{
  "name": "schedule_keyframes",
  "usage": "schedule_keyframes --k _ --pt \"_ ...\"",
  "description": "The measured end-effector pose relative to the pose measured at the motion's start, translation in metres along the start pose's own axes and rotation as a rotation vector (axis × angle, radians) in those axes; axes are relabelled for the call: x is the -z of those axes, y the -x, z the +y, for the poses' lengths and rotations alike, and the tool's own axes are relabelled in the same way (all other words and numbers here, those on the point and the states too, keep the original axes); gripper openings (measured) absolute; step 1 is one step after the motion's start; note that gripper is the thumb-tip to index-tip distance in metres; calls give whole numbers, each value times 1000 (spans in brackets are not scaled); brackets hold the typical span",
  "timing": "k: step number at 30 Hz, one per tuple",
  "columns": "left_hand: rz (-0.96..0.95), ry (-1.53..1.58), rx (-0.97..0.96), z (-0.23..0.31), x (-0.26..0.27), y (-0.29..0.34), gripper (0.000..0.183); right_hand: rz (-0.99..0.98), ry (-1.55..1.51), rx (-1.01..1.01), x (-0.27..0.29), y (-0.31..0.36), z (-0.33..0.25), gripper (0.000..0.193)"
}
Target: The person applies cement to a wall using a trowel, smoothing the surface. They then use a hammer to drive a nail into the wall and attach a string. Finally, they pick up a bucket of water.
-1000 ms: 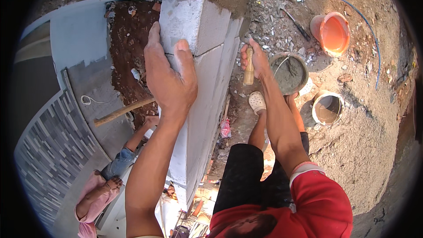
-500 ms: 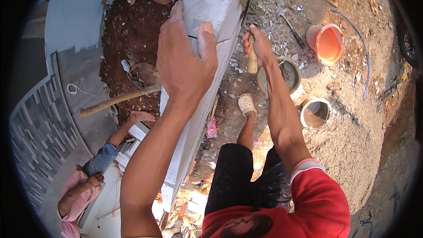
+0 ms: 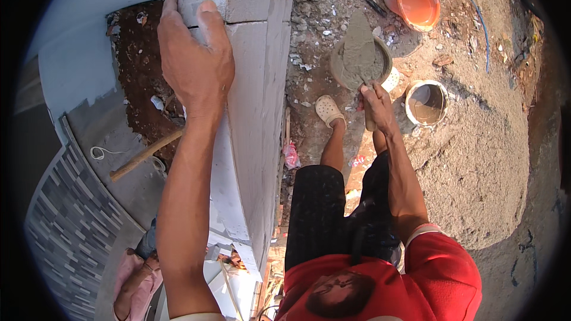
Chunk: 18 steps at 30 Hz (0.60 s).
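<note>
two things are in your hands: your right hand [image 3: 376, 100] has its fingers clamped round the handle of a flat steel trowel [image 3: 361, 53] heaped with wet grey mortar [image 3: 358, 44], held over the mortar-filled bucket [image 3: 386, 65]. your left hand [image 3: 193, 62] lies fingers spread and flat on the light grey block wall [image 3: 253, 113]. the load looks heavy, soft and prone to sliding, so keep the blade level, gripping low on the handle.

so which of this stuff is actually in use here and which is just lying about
In use:
left hand resting on the white block wall
right hand holding the mortar-laden trowel
grey mortar bucket

Lying about:
orange plastic bucket
white bucket
wooden stick
blue hose
</note>
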State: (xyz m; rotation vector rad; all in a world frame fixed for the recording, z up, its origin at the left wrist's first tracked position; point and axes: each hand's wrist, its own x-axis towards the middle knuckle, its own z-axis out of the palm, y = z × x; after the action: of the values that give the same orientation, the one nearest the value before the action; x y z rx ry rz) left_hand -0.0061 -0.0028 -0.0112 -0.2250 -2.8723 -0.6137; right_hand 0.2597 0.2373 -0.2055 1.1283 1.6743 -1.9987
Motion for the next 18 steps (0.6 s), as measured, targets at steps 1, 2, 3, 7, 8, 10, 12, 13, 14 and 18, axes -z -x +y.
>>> schedule_keyframes --k 1,2,3,7,8,10,12,13,14,18 --pt "6 -6 -13 -1 0 0 68 -21 86 10 31 7 15 42" --pt "-7 -5 -14 -2 0 0 68 98 462 -5 58 8 28 44" --pt "6 -24 -46 -3 1 0 69 189 819 -11 76 5 41 47" --pt "-15 4 -26 -5 3 -1 72 165 1177 -74 94 -36 85 45" --pt "-20 -1 -30 -4 4 -1 72 153 1210 -20 88 -53 92 41" --pt "-26 8 -22 -3 5 -1 75 104 1247 39 70 -90 103 35" --pt "-46 -24 -5 -1 7 -1 77 73 1256 87 51 -111 112 30" --pt "-70 -34 2 -1 8 -1 78 -10 1277 72 47 -111 115 27" --pt "-65 -48 8 0 8 -1 81 -48 1297 99 47 -107 116 25" --pt "-70 -42 31 3 10 -1 81 -268 1267 69 83 -81 94 37"
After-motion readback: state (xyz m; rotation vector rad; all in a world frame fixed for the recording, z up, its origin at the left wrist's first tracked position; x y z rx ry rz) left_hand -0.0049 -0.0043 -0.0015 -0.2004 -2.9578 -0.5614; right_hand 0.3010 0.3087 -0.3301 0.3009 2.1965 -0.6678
